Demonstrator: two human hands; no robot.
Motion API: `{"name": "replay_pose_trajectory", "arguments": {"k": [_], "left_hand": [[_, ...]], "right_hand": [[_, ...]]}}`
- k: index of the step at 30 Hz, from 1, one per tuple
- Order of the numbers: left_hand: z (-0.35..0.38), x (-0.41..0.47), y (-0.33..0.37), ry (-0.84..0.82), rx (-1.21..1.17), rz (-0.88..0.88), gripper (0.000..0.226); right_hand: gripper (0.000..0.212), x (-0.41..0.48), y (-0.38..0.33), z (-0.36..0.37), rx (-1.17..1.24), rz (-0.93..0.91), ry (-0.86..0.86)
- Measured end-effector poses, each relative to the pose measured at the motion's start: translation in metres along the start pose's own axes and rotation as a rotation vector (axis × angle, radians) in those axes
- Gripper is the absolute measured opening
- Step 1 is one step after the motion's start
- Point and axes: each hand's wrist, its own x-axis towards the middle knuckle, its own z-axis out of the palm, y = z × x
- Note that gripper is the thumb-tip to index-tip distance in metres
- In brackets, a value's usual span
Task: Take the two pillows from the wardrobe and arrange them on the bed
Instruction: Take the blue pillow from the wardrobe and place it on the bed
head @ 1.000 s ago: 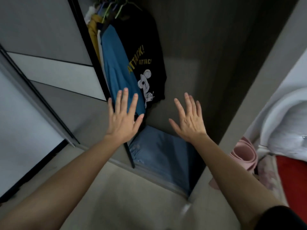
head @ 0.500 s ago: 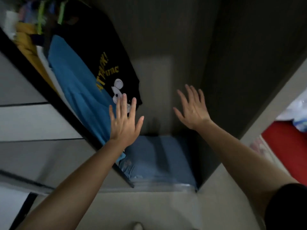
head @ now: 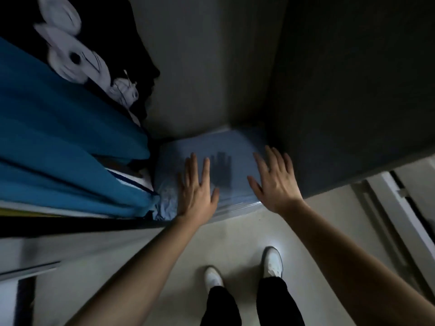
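A light blue pillow (head: 226, 147) lies flat on the wardrobe (head: 341, 90) floor, under the hanging clothes; a second pillow cannot be made out. My left hand (head: 196, 190) hovers spread over the pillow's near left part, fingers apart, holding nothing. Over its near right edge, close to the wardrobe's dark side wall, my right hand (head: 274, 181) is likewise spread and empty. Shadows of fingers fall on the pillow between the hands. The bed is out of view.
A blue shirt (head: 70, 149) and a black printed T-shirt (head: 94, 43) hang at the left, reaching down to the pillow's left end. The sliding door (head: 58, 245) edge runs at the lower left. My white shoes (head: 273, 261) stand on pale floor.
The view has tipped down and closer into the wardrobe. Both hands have dropped from chest height to just above the blue pillow, staying spread and empty.
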Motion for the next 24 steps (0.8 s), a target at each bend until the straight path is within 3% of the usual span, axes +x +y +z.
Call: {"name": "replay_pose_trajectory", "arguments": {"k": [4, 8, 13, 18, 24], "left_hand": [[0.117, 0.017, -0.032, -0.162, 0.052, -0.019, 0.089], [0.23, 0.041, -0.059, -0.171, 0.042, -0.081, 0.098], [0.357, 0.062, -0.087, -0.276, 0.122, -0.089, 0.115], [0.441, 0.088, -0.107, -0.273, 0.167, -0.035, 0.123], [0.498, 0.12, -0.112, -0.22, 0.295, -0.055, 0.122]], "right_hand": [[0.07, 0.019, 0.012, 0.116, -0.016, -0.006, -0.143], [0.073, 0.047, 0.014, 0.23, -0.031, -0.044, -0.251], [0.091, 0.078, 0.02, 0.353, -0.051, -0.09, -0.249], [0.119, 0.106, 0.039, 0.444, -0.138, -0.097, -0.235], [0.129, 0.128, 0.054, 0.503, -0.266, -0.114, -0.298]]}}
